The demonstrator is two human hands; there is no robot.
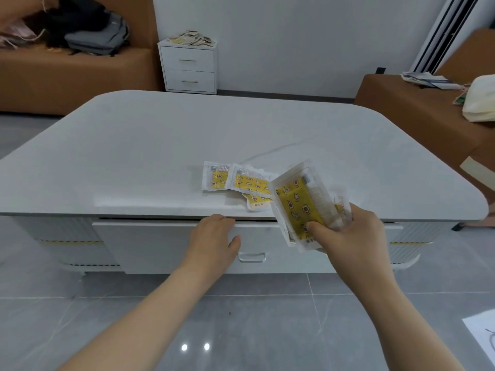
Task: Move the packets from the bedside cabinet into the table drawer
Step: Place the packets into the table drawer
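My right hand [351,234] grips a bunch of white-and-yellow packets [300,204] just above the front edge of the white table [160,145]. Three more packets [241,182] lie loose on the tabletop near that edge. My left hand [214,236] rests on the top edge of the table drawer [150,245], fingers hooked over it; the drawer front stands out a little from the table, with a clear handle [251,257] at its middle. Far back against the wall, the white bedside cabinet [188,66] carries a heap of packets [191,38] on top.
A brown sofa [67,73] with a grey backpack [96,36] fills the back left. Another brown seat [417,113] with papers and a cream cushion [479,100] stands at the right. Grey tiled floor [254,325] lies below me, a sheet of paper [482,336] at lower right.
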